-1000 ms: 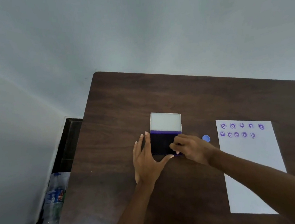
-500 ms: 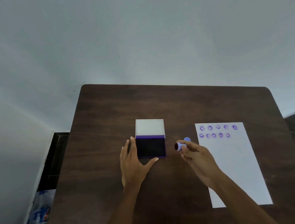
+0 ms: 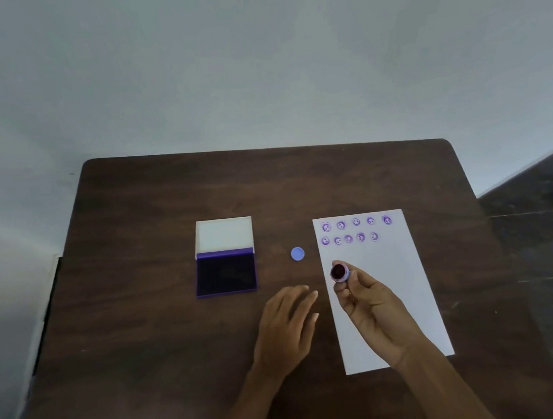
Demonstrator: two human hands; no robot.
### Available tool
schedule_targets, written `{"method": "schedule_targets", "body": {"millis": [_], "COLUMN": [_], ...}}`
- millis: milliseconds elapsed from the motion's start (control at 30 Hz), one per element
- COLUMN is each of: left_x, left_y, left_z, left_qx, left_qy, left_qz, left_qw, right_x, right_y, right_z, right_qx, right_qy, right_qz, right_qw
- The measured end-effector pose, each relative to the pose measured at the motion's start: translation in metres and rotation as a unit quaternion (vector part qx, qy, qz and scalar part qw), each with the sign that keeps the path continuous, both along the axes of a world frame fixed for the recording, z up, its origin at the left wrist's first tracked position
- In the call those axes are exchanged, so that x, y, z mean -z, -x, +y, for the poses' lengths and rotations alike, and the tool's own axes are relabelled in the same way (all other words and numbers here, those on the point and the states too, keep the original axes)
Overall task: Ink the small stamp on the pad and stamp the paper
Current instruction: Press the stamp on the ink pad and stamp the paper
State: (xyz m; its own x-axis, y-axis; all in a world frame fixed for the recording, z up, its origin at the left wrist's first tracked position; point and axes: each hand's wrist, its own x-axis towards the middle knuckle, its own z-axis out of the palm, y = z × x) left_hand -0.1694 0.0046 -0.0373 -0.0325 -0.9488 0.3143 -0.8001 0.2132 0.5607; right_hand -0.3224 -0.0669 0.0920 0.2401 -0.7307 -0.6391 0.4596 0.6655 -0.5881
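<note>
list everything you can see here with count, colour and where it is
table: 1, dark brown wood, fills the lower view
ink pad: 1, purple case with dark pad, open, white lid flipped back, left of centre on the table
cap: 1, round, light blue, on the table between ink pad and paper
paper: 1, white sheet, right side of the table
stamped marks: 10, purple, two rows of five at the paper's far end
small stamp: 1, purple, dark inked face toward the camera, over the paper's left edge
left hand: 1, empty, by the paper's left edge
right hand: 1, pinching the small stamp
</note>
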Motion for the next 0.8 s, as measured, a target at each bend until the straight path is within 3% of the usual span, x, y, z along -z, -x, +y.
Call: {"method": "schedule_targets", "body": {"millis": [33, 100, 200, 300, 400, 600, 800], "left_x": [0.001, 0.003, 0.007, 0.011, 0.012, 0.013, 0.015], "left_y": [0.008, 0.021, 0.029, 0.029, 0.031, 0.032, 0.033], "left_z": [-0.006, -0.016, -0.022, -0.023, -0.024, -0.023, -0.023], "left_qx": [0.003, 0.004, 0.007, 0.004, -0.002, -0.006, -0.005], "left_qy": [-0.013, -0.034, -0.061, -0.077, -0.089, -0.095, -0.096], "left_qz": [0.006, 0.016, 0.017, 0.0, -0.013, -0.028, -0.05], "left_qw": [1.0, 0.999, 0.998, 0.997, 0.996, 0.995, 0.994], "right_x": [0.001, 0.006, 0.018, 0.031, 0.046, 0.071, 0.081], "right_y": [0.008, 0.026, 0.055, 0.081, 0.094, 0.097, 0.095], "right_z": [-0.004, -0.014, -0.034, -0.062, -0.088, -0.117, -0.124], "right_qx": [-0.004, -0.029, -0.048, -0.041, -0.047, -0.095, -0.137], "right_qy": [0.012, 0.059, 0.131, 0.171, 0.21, 0.316, 0.311], "right_qz": [0.024, 0.152, 0.346, 0.431, 0.545, 0.647, 0.672], "right_qw": [1.0, 0.986, 0.928, 0.885, 0.81, 0.687, 0.658]}}
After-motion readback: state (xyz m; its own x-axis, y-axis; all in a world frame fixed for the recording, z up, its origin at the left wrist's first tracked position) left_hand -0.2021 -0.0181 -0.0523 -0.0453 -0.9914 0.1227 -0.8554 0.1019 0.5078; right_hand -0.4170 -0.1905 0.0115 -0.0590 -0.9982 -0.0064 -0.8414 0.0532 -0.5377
